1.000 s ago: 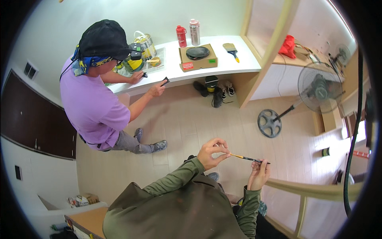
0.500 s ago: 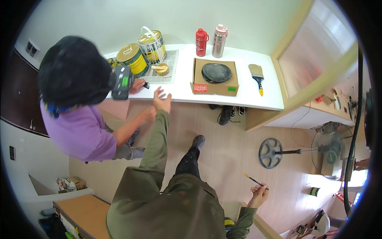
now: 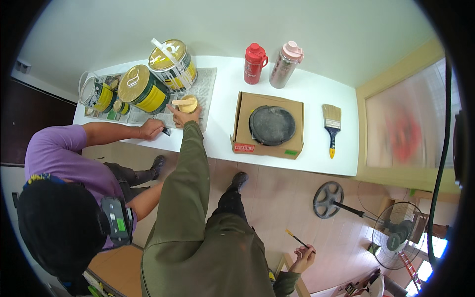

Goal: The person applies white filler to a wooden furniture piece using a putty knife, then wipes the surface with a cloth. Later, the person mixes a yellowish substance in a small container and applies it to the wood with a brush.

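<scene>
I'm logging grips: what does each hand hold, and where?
Right hand: thin paintbrush, by its dark handle. Left hand: at the small tin; grip unclear.

i make out bold white capitals on the red sticker [image 3: 244,148] and dark print on the green sticker [image 3: 290,153], both on the cardboard box's [image 3: 242,119] front flap. pale lettering marks the red bottle [image 3: 253,67]. print on the newspaper [image 3: 208,85] around my left hand [image 3: 185,117] is too small for me to read.

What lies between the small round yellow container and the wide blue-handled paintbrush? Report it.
The head view shows a brown cardboard box bearing a dark oval object.
</scene>
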A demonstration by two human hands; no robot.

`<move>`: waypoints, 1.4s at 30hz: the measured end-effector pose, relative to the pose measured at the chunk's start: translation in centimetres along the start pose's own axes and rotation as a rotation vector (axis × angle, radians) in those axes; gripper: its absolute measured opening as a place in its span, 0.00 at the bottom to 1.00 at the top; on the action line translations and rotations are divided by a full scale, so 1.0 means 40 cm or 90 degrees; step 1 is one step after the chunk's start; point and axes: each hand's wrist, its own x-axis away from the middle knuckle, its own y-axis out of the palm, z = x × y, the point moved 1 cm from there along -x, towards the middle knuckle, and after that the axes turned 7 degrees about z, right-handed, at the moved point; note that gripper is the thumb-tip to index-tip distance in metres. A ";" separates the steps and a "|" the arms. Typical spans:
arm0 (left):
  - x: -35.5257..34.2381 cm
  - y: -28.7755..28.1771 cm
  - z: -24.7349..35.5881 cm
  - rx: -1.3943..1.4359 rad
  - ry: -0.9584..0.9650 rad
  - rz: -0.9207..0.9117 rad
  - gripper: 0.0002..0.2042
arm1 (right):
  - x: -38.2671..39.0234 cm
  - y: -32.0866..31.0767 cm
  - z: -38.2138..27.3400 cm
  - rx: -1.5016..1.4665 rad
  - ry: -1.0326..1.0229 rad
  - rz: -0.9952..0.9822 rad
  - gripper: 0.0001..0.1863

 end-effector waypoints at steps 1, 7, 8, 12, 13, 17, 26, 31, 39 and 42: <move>-0.011 0.009 -0.010 -0.003 0.002 0.009 0.71 | -0.013 0.005 -0.009 0.021 -0.011 -0.011 0.17; 0.020 0.008 0.020 0.085 0.042 0.040 0.67 | -0.079 0.037 -0.062 0.101 -0.064 -0.056 0.16; 0.026 -0.007 0.032 0.087 0.066 0.065 0.66 | -0.086 0.047 -0.069 0.105 -0.073 -0.072 0.16; 0.074 -0.101 0.059 0.274 0.148 0.035 0.64 | -0.121 0.053 -0.099 0.162 -0.120 -0.144 0.15; 0.116 -0.137 0.079 0.280 0.171 0.044 0.64 | -0.128 0.052 -0.106 0.209 -0.181 -0.134 0.15; 0.293 -0.307 0.115 0.421 0.242 -0.051 0.65 | -0.162 0.079 -0.140 0.242 -0.409 -0.128 0.13; 0.893 -0.711 0.051 0.513 0.346 -0.381 0.65 | -0.128 0.128 -0.444 0.230 -0.700 -0.434 0.01; 1.136 -0.884 0.003 0.550 0.364 -0.563 0.66 | -0.073 0.060 -0.556 0.213 -0.701 -0.667 0.08; 1.262 -0.976 -0.039 0.554 0.508 -0.667 0.65 | -0.067 -0.035 -0.525 0.242 -0.713 -0.863 0.14; 1.267 -0.993 -0.031 0.530 0.562 -0.637 0.65 | -0.054 -0.064 -0.531 0.216 -0.706 -0.842 0.13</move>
